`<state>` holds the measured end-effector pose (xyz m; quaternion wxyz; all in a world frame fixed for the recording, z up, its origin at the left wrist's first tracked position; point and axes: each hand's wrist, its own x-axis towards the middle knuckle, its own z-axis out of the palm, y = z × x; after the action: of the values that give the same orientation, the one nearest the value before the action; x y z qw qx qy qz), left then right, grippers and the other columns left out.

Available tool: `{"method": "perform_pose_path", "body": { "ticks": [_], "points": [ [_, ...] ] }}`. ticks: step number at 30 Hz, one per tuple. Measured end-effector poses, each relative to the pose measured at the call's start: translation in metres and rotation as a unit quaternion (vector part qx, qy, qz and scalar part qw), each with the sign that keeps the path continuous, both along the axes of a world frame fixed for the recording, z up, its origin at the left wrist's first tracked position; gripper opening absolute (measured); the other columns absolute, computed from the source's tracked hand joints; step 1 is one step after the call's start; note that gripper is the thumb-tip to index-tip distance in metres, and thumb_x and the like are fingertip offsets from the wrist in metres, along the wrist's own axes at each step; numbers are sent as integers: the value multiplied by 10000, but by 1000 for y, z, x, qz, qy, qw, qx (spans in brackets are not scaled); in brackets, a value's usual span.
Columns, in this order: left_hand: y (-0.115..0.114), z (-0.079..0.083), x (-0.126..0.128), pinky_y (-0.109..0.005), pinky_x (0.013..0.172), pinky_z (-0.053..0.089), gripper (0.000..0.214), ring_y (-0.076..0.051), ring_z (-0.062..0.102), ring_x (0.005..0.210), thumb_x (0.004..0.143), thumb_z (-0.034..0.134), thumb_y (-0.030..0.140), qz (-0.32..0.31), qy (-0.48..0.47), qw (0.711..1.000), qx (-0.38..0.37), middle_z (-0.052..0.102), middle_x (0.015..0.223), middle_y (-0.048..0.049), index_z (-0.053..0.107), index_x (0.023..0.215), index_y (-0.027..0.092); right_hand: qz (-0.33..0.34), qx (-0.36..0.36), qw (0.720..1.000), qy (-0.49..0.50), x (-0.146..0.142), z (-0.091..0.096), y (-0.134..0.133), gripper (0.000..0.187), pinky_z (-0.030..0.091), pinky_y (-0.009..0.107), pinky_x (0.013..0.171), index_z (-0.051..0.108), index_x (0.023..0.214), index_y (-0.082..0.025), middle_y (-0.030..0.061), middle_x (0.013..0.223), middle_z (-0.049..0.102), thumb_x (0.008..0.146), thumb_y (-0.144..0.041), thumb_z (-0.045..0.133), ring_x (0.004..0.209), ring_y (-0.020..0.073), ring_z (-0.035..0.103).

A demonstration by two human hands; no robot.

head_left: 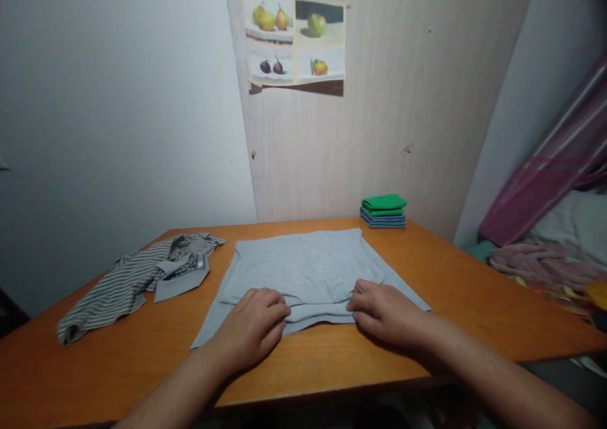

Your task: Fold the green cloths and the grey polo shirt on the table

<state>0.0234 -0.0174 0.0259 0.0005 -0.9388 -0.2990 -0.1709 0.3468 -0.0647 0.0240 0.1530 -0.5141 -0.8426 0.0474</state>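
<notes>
1 grey garment, edge gripped w/ L hand & R hand, fingers nearly closed, 1 striped shirt

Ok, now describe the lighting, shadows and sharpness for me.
Head view: soft, dim light, the upper-right corner falling dark; shadows on the wooden tabletop beneath the left hand and right hand; no strong glare on the gray garment. Head view again: fine detail soft overall, the crumpled pink cloth at right looking smeared.
</notes>
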Motion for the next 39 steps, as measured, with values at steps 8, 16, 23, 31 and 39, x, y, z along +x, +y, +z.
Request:
{"method": "perform_pose_path", "body": {
  "ticks": [8,16,23,31,39],
  "points": [
    [6,-1,-12,-362,838,467,208,-231,610,905,924,468,263,57,-123,989,-67,673,919,-71,672,925,224,-56,11,993,104,6,2,7,197,409,283,745,737,908,-211,59,880,659,904,-240,543,810,194,586],
    [28,-9,-42,-371,856,475,206,-244,622,945,858,497,202,121,-131,982,-65,686,962,-72,686,941,213,20,12,992,125,-28,11,22,181,419,264,740,731,916,-210,46,891,679,888,-235,554,812,178,605],
    [20,-24,-44,-375,855,461,240,-245,597,960,823,509,135,129,-118,984,-39,669,971,-72,677,969,225,116,-41,986,110,-78,14,48,163,386,240,630,735,927,-232,13,814,713,845,-246,594,698,154,604],
    [19,-28,-49,-348,835,465,189,-235,610,938,810,471,143,244,-214,945,-28,649,941,-57,595,930,221,138,-90,977,137,-90,-21,58,200,352,230,589,722,959,-247,-17,747,687,822,-205,582,642,134,559],
    [25,-30,-59,-311,793,464,185,-228,629,934,807,468,170,325,-255,910,-40,679,961,-50,586,938,226,143,-122,973,137,-86,-16,53,325,344,249,586,712,1106,-284,-24,708,619,805,-409,708,627,141,539]
  ]
}}
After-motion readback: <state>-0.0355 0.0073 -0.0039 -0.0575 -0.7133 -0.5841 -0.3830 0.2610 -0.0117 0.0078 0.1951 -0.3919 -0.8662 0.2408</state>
